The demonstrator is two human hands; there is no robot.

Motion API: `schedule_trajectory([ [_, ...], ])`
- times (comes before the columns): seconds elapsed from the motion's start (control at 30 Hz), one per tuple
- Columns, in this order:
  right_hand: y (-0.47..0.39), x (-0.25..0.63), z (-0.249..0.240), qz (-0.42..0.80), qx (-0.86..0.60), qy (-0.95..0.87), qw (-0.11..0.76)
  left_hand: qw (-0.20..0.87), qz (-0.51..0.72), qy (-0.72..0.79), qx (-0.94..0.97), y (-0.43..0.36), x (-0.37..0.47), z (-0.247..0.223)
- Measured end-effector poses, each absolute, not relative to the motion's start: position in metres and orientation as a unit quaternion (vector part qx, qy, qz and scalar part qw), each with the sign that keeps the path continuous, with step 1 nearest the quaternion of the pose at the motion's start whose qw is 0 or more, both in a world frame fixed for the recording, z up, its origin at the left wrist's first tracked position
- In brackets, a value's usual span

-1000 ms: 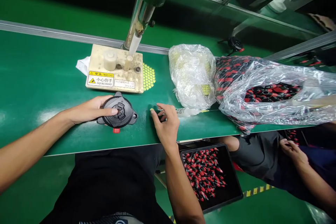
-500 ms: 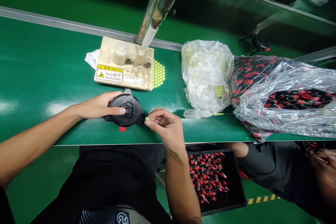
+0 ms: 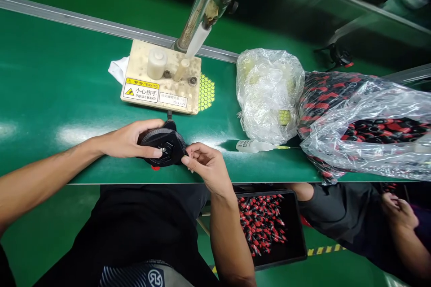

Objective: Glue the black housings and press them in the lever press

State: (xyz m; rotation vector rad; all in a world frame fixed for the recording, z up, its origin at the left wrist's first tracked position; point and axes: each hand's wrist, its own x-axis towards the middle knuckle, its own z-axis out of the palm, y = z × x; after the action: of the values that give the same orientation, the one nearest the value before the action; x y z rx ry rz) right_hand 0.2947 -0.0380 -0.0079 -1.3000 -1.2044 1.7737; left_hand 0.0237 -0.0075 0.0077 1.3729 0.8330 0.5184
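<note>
My left hand [image 3: 134,140] is closed around a black round housing [image 3: 168,145] with a ribbed rim and a small red knob [image 3: 155,167] at its lower edge. Its thumb presses near a shiny metal bit at the centre. The housing is tilted, held just above the green bench close to its front edge. At the housing's right corner, my right hand [image 3: 207,161] has thumb and index finger pinched together. What sits between those fingertips is hidden. A cream fixture block [image 3: 141,60] with white posts and a warning label stands behind the housing.
Yellow-green round pieces [image 3: 207,93] lie beside the block, under a metal column [image 3: 198,13]. To the right are a small bottle [image 3: 251,145], a clear bag [image 3: 269,94] and a bag of black-red parts [image 3: 323,98]. Below sits a black tray [image 3: 292,224]; a co-worker's hand [image 3: 400,210] is at right.
The housing has tipped in my hands, its top turning toward me. My right fingertips have moved onto its right corner, and the small yellow-green piece they pinched is out of sight.
</note>
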Motion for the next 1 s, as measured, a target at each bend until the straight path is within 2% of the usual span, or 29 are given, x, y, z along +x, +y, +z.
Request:
schedule_trajectory([
  [0.17, -0.042, 0.296, -0.008, 0.670, -0.476, -0.479, 0.308, 0.670, 0.232, 0.370, 0.600, -0.008, 0.024, 0.008],
  [0.37, -0.050, 0.289, -0.013, 0.603, -0.512, -0.499, 0.354, 0.653, 0.225, 0.391, 0.608, -0.010, 0.023, 0.006],
  [0.6, -0.046, 0.291, -0.022, 0.643, -0.463, -0.505, 0.343, 0.530, 0.298, 0.478, 0.633, -0.028, 0.029, 0.012],
  [0.73, -0.046, 0.296, -0.027, 0.637, -0.425, -0.507, 0.395, 0.441, 0.335, 0.490, 0.673, -0.032, 0.021, 0.021],
  [0.83, -0.047, 0.294, -0.035, 0.620, -0.422, -0.510, 0.421, 0.383, 0.406, 0.541, 0.628, -0.017, 0.009, 0.035],
  [1.0, -0.048, 0.289, -0.040, 0.569, -0.433, -0.587, 0.380, 0.306, 0.514, 0.576, 0.557, 0.041, -0.009, 0.056],
])
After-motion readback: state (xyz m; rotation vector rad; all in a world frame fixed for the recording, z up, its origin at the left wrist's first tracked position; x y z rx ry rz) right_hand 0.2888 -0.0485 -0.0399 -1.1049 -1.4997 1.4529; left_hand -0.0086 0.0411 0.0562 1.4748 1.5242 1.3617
